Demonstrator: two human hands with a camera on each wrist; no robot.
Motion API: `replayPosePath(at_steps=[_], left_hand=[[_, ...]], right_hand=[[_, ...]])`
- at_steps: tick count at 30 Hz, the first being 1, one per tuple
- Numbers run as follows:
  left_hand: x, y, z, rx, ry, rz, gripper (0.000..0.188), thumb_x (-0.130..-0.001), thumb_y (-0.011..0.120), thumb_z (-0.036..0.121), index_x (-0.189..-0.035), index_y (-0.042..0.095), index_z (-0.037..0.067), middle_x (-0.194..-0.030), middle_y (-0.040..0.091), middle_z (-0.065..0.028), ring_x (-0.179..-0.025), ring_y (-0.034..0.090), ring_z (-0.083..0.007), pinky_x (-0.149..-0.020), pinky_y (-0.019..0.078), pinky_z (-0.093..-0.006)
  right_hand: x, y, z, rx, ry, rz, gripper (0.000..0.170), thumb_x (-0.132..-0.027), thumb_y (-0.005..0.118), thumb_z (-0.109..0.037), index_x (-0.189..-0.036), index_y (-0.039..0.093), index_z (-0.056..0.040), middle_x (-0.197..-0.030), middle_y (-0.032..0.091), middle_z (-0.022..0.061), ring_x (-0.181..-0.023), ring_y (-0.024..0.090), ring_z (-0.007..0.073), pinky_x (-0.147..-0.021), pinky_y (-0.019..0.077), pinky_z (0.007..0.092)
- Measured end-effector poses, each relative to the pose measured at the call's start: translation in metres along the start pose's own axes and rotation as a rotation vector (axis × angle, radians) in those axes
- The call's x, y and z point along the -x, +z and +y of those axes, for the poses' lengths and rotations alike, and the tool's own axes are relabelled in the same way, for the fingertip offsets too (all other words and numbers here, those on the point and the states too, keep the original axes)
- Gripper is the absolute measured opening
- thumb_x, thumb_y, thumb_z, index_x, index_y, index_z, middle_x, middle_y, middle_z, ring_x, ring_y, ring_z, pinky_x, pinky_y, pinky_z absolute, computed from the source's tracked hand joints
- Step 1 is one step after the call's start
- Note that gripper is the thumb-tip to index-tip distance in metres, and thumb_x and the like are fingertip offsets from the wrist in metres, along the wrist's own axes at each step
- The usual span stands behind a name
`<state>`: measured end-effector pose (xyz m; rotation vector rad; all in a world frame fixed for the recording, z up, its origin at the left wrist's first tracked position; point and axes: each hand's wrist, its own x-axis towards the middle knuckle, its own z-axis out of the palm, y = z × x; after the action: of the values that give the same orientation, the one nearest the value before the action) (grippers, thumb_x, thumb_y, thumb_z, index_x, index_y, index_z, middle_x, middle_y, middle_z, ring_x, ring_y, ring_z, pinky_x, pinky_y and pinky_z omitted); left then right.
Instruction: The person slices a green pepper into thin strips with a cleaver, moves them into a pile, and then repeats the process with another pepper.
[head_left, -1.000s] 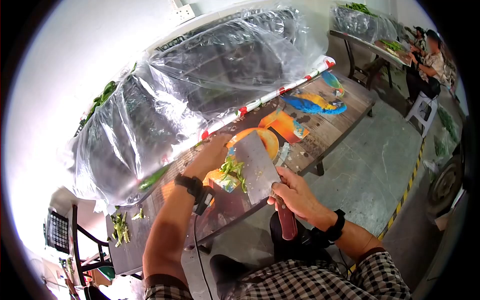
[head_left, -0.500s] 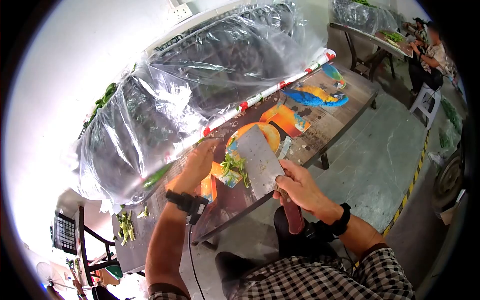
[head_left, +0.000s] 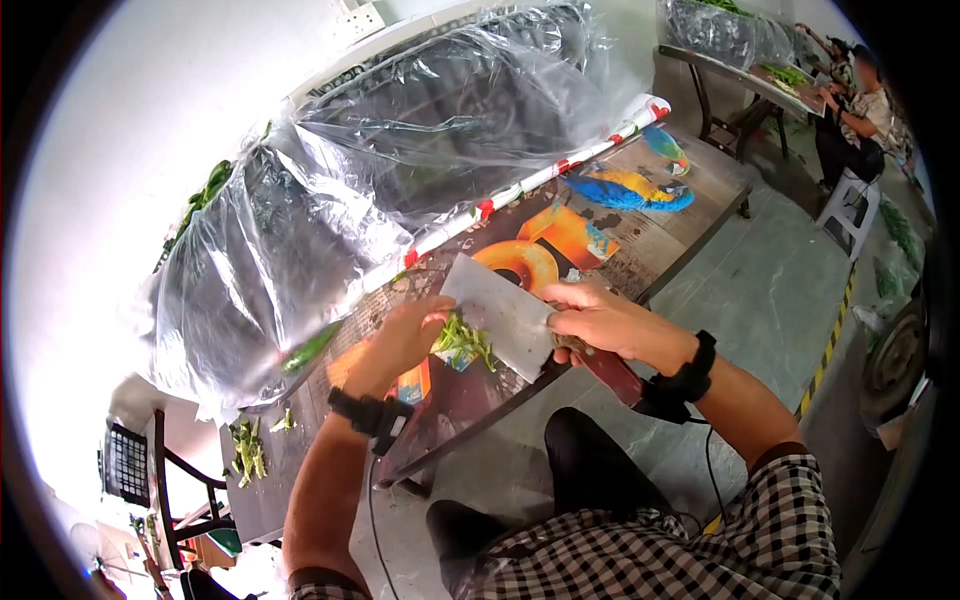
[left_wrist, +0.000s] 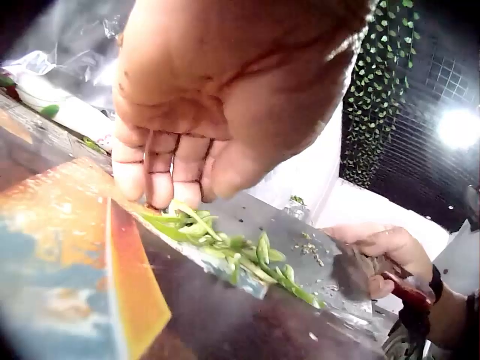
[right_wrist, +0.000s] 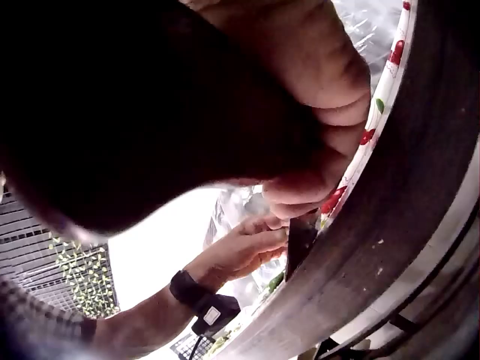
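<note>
The right hand (head_left: pixel 615 325) grips a broad cleaver by its reddish handle (head_left: pixel 612 375), with finger and thumb at the blade's near end. Its grey blade (head_left: pixel 505 315) lies low over the table, beside a small heap of cut green pieces (head_left: pixel 462 338). In the left wrist view the green pieces (left_wrist: pixel 240 251) lie along the blade (left_wrist: pixel 289 244). Above their far end hangs the left hand (left_wrist: pixel 217 97), palm down, fingers relaxed and slightly bent, fingertips close to the pieces. The right wrist view shows the right hand (right_wrist: pixel 322 150) in shadow and the left hand (right_wrist: pixel 244 247) beyond.
Clear plastic (head_left: pixel 370 170) covers a long dark mass at the table's back, with a rolled patterned sheet (head_left: pixel 530 183) along it. More green pieces (head_left: pixel 248 450) lie at the table's left end. Seated people (head_left: pixel 855 110) are at another table, far right.
The left hand lifted away from the pieces, then came back beside the blade's far end. The cleaver has turned, its handle swinging to the right, and the blade has shifted slightly left.
</note>
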<state>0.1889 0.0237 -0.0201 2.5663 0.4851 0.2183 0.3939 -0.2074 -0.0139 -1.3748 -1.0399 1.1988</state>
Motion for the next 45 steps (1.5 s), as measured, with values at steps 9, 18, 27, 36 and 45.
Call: replayPosePath(at_steps=[9,18,27,36,45], left_hand=[[0.048,0.012,0.020,-0.208,-0.060,0.024,0.096,-0.066,0.084,0.025,-0.145,0.035,-0.002,-0.141,0.046,-0.0249,-0.130,0.046,-0.0370,-0.108,0.0378,-0.0419],[0.044,0.024,0.034,-0.013,-0.220,0.168,0.074,-0.071,0.077,0.015,-0.137,0.047,0.001,-0.112,0.062,-0.0196,-0.103,0.063,-0.0303,-0.088,0.0505,-0.0404],[0.037,0.014,0.040,0.341,-0.200,0.268,0.045,-0.080,0.066,0.010,-0.124,0.060,0.001,-0.105,0.069,-0.0147,-0.093,0.066,-0.0210,-0.081,0.0534,-0.0324],[0.070,-0.038,0.070,0.177,-0.198,0.438,0.025,-0.088,0.060,0.008,-0.109,0.067,-0.001,-0.098,0.071,-0.0110,-0.092,0.067,-0.0156,-0.080,0.0532,-0.0295],[0.157,-0.011,0.068,0.308,-0.305,0.455,0.020,-0.086,0.061,0.005,-0.104,0.067,-0.002,-0.094,0.071,-0.0079,-0.081,0.064,-0.0082,-0.074,0.0527,-0.0257]], right_hand=[[0.040,0.027,0.017,-0.066,0.014,0.132,0.042,-0.097,0.040,-0.007,-0.138,0.044,0.0021,-0.090,0.062,0.0069,-0.068,0.063,0.0106,-0.055,0.0512,0.0245],[0.019,0.067,0.028,-0.076,-0.022,0.110,0.043,-0.098,0.043,-0.009,-0.139,0.040,0.0035,-0.095,0.062,0.0094,-0.068,0.064,0.0126,-0.054,0.0524,0.0263],[0.011,0.087,0.027,-0.370,-0.009,0.099,0.045,-0.099,0.047,-0.010,-0.141,0.038,0.0040,-0.098,0.062,0.0104,-0.068,0.064,0.0142,-0.056,0.0527,0.0274],[0.043,0.046,-0.016,-0.520,0.001,0.052,0.043,-0.098,0.047,-0.010,-0.139,0.043,0.0022,-0.089,0.062,0.0114,-0.069,0.062,0.0157,-0.055,0.0494,0.0261],[0.061,-0.020,-0.143,-0.485,-0.189,0.317,0.044,-0.096,0.053,-0.018,-0.139,0.046,-0.0067,-0.096,0.059,0.0110,-0.071,0.060,0.0141,-0.048,0.0476,0.0207]])
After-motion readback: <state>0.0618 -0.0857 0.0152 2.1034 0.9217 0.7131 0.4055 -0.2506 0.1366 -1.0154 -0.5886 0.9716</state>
